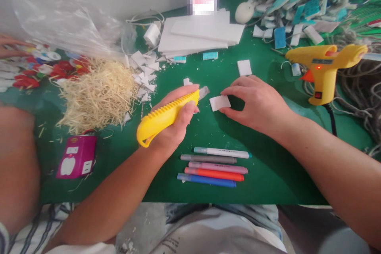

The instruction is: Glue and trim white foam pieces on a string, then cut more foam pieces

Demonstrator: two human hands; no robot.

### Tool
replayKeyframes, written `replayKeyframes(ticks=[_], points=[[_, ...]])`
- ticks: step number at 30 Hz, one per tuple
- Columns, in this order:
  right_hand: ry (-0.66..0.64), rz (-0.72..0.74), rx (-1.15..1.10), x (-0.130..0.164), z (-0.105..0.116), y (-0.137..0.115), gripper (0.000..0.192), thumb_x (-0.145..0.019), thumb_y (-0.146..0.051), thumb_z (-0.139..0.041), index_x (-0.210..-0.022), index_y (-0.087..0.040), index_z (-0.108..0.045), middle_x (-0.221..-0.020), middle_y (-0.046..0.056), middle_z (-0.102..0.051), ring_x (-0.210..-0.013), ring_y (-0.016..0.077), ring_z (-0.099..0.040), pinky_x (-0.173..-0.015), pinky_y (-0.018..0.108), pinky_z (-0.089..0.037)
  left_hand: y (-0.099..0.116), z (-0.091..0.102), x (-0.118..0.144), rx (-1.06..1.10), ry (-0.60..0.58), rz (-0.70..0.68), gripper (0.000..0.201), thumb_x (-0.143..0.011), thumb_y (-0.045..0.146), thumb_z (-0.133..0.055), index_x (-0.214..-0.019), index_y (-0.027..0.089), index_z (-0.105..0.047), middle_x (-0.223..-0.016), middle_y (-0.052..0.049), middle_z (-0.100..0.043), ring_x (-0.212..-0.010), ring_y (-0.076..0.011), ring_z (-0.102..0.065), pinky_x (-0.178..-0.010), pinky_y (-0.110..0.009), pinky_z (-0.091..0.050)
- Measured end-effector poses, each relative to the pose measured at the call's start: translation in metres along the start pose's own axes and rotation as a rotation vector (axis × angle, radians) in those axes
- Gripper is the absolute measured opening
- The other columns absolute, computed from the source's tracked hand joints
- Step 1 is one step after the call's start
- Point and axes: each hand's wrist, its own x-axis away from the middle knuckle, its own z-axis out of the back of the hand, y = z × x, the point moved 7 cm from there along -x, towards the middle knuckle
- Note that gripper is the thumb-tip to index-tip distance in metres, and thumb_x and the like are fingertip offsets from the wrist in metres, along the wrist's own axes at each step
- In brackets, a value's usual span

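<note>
My left hand (pixel 175 127) is wrapped round a yellow utility knife (pixel 166 113), its blade pointing to the right. My right hand (pixel 253 101) pinches a small white foam piece (pixel 218 103) between thumb and fingers, just above or on the green table (pixel 268 182). A short gap parts the blade tip from this piece. Just beyond the right fingers lies another white foam square (pixel 244 68). A small white scrap (pixel 187 81) shows behind the left hand.
Several markers (pixel 214 174) lie near the front edge. A yellow glue gun (pixel 318 67) stands at right, its light lit. White foam sheets (pixel 202 31) are stacked at the back; straw (pixel 101 91) and a purple box (pixel 77 156) are left. Another person's hand (pixel 12 45) is far left.
</note>
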Motion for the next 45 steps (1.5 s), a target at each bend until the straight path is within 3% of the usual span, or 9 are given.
replayKeyframes(ticks=[4,9,16,20,26,30,37,41,45], points=[[0.132,0.017,-0.156,0.002,0.009,-0.009,0.023,-0.086,-0.034,-0.071,-0.101,-0.018,-0.080,-0.096,0.011,-0.075,-0.086,0.0247,-0.066,-0.079,0.041,-0.055,-0.005,-0.006,-0.003,0.278,0.043,0.056,0.044,-0.099,0.065,-0.062,-0.116,0.026,-0.074,-0.081,-0.003,-0.079,-0.043,-0.0097,-0.056,-0.040,-0.026,-0.045],[0.139,-0.002,-0.434,0.005,0.008,-0.018,0.013,-0.088,-0.027,-0.070,-0.095,-0.020,-0.078,-0.090,0.005,-0.075,-0.071,0.0148,-0.064,-0.064,0.030,-0.054,0.000,-0.015,0.000,0.284,-0.037,0.047,0.052,-0.097,0.070,-0.060,-0.121,0.025,-0.072,-0.088,-0.005,-0.081,-0.041,-0.0099,-0.056,-0.035,-0.026,-0.040],[0.269,0.181,-0.394,0.008,0.015,-0.033,0.015,-0.090,-0.012,-0.063,-0.090,-0.016,-0.078,-0.083,0.006,-0.076,-0.074,0.0141,-0.068,-0.066,0.026,-0.055,0.002,-0.017,0.001,0.328,-0.073,-0.004,0.050,-0.100,0.065,-0.059,-0.125,0.024,-0.072,-0.092,-0.006,-0.081,-0.043,-0.0089,-0.057,-0.037,-0.023,-0.045],[0.246,0.150,-0.367,0.007,0.013,-0.031,0.019,-0.091,-0.015,-0.059,-0.088,-0.020,-0.077,-0.083,0.004,-0.076,-0.076,0.0146,-0.068,-0.069,0.027,-0.055,0.000,-0.017,0.001,0.367,-0.088,-0.037,0.044,-0.101,0.061,-0.061,-0.126,0.027,-0.073,-0.093,-0.004,-0.081,-0.046,-0.0082,-0.060,-0.037,-0.021,-0.045],[0.235,0.137,-0.359,0.007,0.014,-0.030,0.018,-0.087,-0.015,-0.059,-0.082,-0.022,-0.074,-0.081,0.004,-0.074,-0.075,0.0161,-0.067,-0.069,0.030,-0.055,-0.006,-0.015,0.004,0.282,-0.095,0.028,0.046,-0.098,0.064,-0.063,-0.130,0.032,-0.071,-0.111,-0.007,-0.079,-0.067,-0.0178,-0.073,-0.042,-0.027,-0.050],[0.209,0.056,-0.368,0.006,0.014,-0.026,0.017,-0.086,-0.016,-0.058,-0.081,-0.023,-0.073,-0.081,0.003,-0.074,-0.073,0.0160,-0.066,-0.068,0.030,-0.055,-0.006,-0.013,0.004,0.262,-0.077,0.039,0.049,-0.097,0.067,-0.063,-0.130,0.032,-0.071,-0.113,-0.008,-0.079,-0.072,-0.0200,-0.074,-0.042,-0.029,-0.050],[0.201,-0.091,-0.246,0.004,0.021,-0.013,0.017,-0.090,-0.027,-0.063,-0.077,-0.024,-0.074,-0.079,0.004,-0.075,-0.073,0.0195,-0.067,-0.069,0.035,-0.054,0.000,-0.009,0.000,0.222,0.054,0.026,0.042,-0.098,0.061,-0.066,-0.124,0.030,-0.072,-0.092,-0.002,-0.079,-0.047,-0.0090,-0.058,-0.046,-0.025,-0.051],[0.218,-0.181,-0.173,0.004,0.023,-0.001,0.024,-0.087,-0.018,-0.059,-0.097,-0.025,-0.079,-0.088,0.004,-0.078,-0.076,0.0196,-0.068,-0.071,0.034,-0.054,0.001,-0.005,-0.003,0.252,0.097,0.041,0.037,-0.096,0.058,-0.070,-0.119,0.029,-0.073,-0.085,0.000,-0.077,-0.047,-0.0090,-0.058,-0.046,-0.025,-0.050],[0.194,-0.246,-0.077,0.006,0.020,0.007,0.032,-0.088,-0.023,-0.061,-0.113,-0.025,-0.080,-0.076,0.002,-0.074,-0.070,0.0208,-0.065,-0.068,0.036,-0.052,0.000,-0.003,-0.004,0.215,0.097,0.040,0.040,-0.096,0.061,-0.068,-0.119,0.029,-0.073,-0.085,0.000,-0.077,-0.048,-0.0103,-0.059,-0.046,-0.027,-0.050]])
